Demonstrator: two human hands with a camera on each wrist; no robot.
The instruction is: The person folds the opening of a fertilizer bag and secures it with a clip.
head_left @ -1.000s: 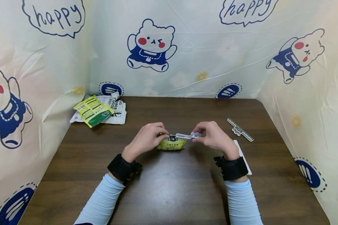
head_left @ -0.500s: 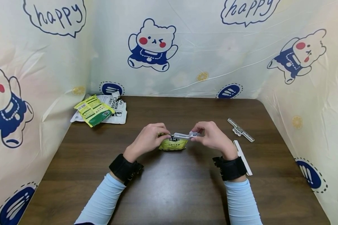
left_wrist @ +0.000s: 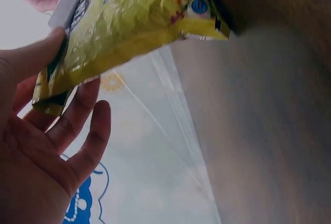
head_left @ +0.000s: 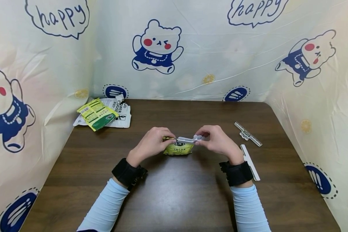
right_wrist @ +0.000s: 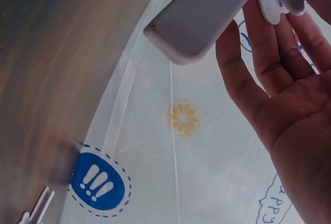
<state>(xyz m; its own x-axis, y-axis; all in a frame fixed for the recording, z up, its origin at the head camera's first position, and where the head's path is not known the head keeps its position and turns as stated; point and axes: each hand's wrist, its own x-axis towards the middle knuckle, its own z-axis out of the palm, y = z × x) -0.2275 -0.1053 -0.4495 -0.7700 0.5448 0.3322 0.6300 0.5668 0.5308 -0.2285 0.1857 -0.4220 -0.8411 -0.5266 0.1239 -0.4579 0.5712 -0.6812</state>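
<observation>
A yellow-green plastic packet [head_left: 178, 149] stands at mid-table, its printed front toward me. My left hand [head_left: 153, 141] pinches the packet's upper left corner between thumb and fingers. From the right, my right hand [head_left: 217, 140] holds a pale white bag clip [head_left: 186, 140] by its wavy-edged end. The clip lies level along the packet's folded top, its tip close to my left thumb. In the left wrist view, the clip [left_wrist: 70, 1] overlaps the top edge of the packet [left_wrist: 124, 27]. In the right wrist view, thumb and fingers hold the wavy end of the clip [right_wrist: 189, 19].
A yellow and green packet [head_left: 98, 114] lies over a white pouch [head_left: 123, 117] at the back left. To the right are a ridged clip [head_left: 247, 133] and a plain white clip [head_left: 250, 164], partly behind the right wrist. Printed sheets surround the dark table [head_left: 174, 199].
The bag clip in my right hand has slid a little left along the packet's top, nearer my left thumb. My left hand keeps its pinch on the packet.
</observation>
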